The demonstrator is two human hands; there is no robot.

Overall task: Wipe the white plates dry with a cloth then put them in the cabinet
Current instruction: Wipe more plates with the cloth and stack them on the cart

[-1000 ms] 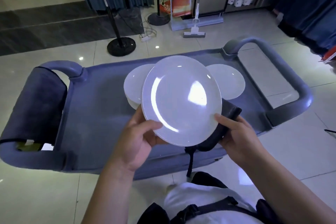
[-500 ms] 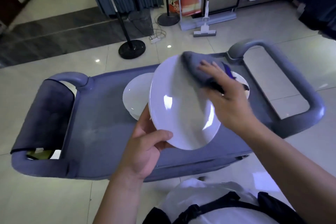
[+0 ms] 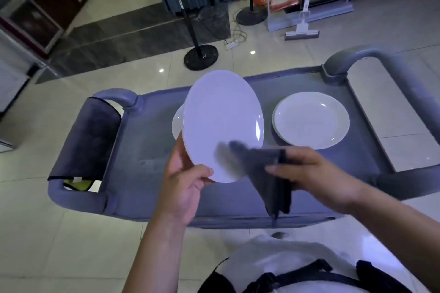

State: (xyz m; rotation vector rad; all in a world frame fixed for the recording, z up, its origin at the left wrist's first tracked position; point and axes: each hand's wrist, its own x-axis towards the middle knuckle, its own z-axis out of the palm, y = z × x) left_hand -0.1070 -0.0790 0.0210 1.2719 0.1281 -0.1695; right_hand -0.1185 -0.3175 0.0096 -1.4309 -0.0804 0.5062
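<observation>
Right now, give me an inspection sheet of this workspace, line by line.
Surface: grey cart tray, bare at left.
Job's things: held white plate tilted above the tray; white plate on the right lying flat; another plate's edge showing behind the held one; dark cloth on the held plate's lower edge.
Clutter: dark cover draped over the cart's left handle.
Hands: left hand grips the held plate's lower rim; right hand holds the cloth.
Cables: cord and power strip on the floor.
Surroundings: fan stand, squeegee mop, tiled floor.
</observation>
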